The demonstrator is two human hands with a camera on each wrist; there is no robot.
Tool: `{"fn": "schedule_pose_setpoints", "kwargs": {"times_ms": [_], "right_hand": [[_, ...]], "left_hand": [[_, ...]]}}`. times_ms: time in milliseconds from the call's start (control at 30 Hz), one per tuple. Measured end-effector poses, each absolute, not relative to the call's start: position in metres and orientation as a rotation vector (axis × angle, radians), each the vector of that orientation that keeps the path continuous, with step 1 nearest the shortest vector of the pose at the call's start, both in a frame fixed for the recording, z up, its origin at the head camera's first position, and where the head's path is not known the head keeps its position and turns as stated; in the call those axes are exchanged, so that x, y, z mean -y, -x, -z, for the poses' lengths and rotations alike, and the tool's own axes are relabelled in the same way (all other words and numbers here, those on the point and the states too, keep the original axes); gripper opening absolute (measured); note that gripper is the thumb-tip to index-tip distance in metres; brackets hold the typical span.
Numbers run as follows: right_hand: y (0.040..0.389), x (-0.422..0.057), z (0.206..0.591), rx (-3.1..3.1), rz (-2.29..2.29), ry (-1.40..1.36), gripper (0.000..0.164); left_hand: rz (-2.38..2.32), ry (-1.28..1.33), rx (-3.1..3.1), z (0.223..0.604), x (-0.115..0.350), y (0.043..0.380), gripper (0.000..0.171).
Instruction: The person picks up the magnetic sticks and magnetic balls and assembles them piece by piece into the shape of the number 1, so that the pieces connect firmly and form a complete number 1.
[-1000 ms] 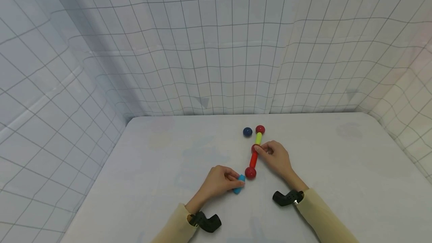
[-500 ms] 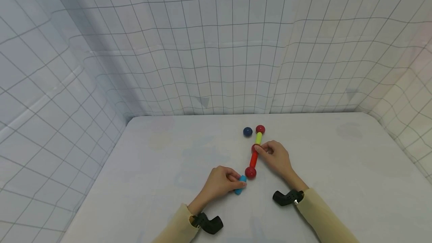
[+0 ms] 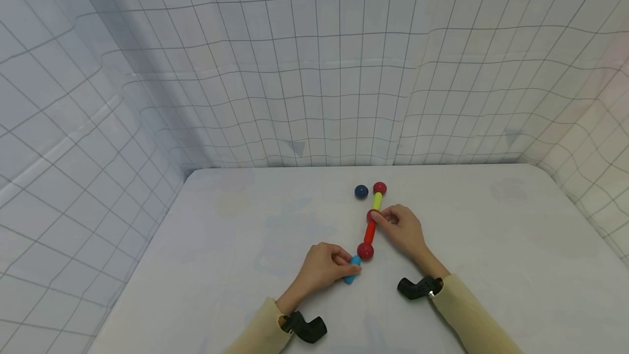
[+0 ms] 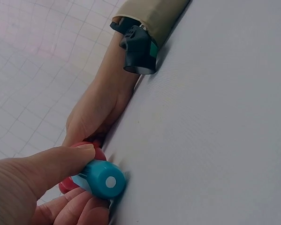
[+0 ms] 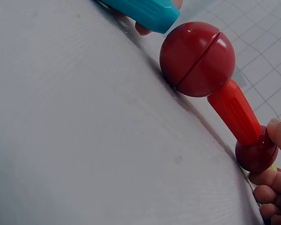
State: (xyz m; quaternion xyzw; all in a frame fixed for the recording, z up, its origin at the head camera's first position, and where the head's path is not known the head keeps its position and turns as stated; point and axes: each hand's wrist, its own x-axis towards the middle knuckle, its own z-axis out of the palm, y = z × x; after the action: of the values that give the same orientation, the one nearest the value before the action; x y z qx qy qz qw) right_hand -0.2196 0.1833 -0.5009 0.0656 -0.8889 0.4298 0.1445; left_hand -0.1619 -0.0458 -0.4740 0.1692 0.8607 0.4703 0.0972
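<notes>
while the left hand (image 3: 321, 266) is pinching a light-blue rod (image 4: 102, 178) just beside the nearest red ball (image 3: 366, 251), the right hand (image 3: 404, 232) is gripping the middle red ball (image 5: 255, 157), and a navy ball (image 3: 361, 192) is lying beyond both hands.

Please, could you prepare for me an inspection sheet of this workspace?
Surface: flat white tabletop, faint smudges.
Job's things: three glossy red balls in a row, linked by a ribbed red rod and a yellow-green rod; ribbed light-blue rod near the front red ball, contact unclear; glossy dark-blue ball apart.
Clutter: nothing seen.
Hands: left hand pinches the light-blue rod; right hand holds the middle red ball.
Cables: nothing seen.
Surroundings: white grid-lined sheeting behind and at both sides.
</notes>
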Motion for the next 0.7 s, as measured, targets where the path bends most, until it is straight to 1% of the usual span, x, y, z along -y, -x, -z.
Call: {"fn": "schedule_pose_setpoints", "kwargs": {"times_ms": [700], "right_hand": [[0.2202, -0.1831, 0.5018, 2.579, -1.235, -0.175, 0.028]], "left_hand": [[-1.407, -0.482, -2.579, 0.4741, 0.0421, 0.1586, 0.024]]}}
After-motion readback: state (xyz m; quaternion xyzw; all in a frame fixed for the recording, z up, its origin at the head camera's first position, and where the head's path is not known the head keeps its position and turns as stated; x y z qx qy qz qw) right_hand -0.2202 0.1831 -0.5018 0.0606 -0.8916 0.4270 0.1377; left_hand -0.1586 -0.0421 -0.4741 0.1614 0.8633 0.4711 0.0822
